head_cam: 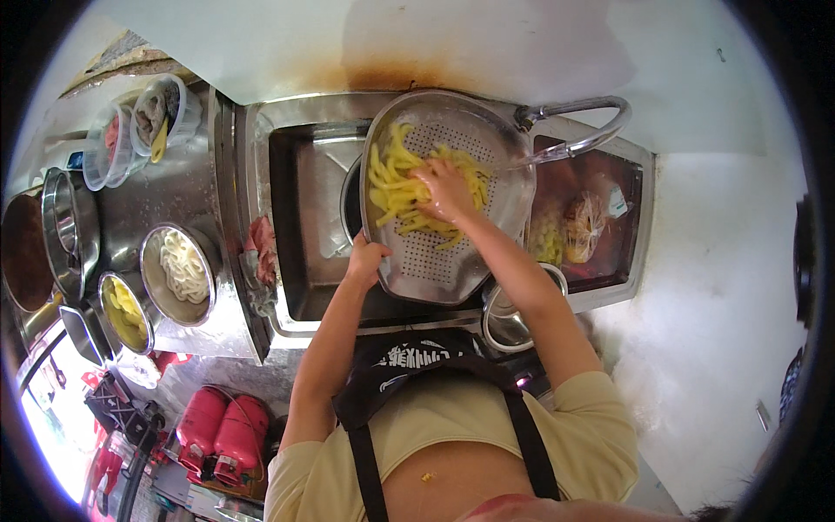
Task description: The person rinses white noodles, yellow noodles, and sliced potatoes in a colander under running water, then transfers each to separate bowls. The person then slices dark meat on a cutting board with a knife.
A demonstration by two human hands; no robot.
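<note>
A large perforated metal colander (pixel 424 264) is tilted over the sink, its rim gripped at the lower left by my left hand (pixel 366 262). Yellow food strips (pixel 394 173), perhaps cut potato, lie in a heap inside it. Into that heap reaches my right hand (pixel 447 190), touching the strips. Its fingers are partly blurred among them, so I cannot tell whether they close on any. From the curved metal faucet (pixel 567 147) water runs into the colander's right side. Below the colander, the left sink basin (pixel 319 215) holds a round vessel, mostly hidden.
Right of the colander, a second basin (pixel 623 251) holds a plastic bag of food (pixel 584 225). On the left counter stand a bowl of white noodle-like strips (pixel 179 267), a bowl of yellow pieces (pixel 127 313) and plastic tubs (pixel 176 117). Red gas cylinders (pixel 222 424) stand lower left.
</note>
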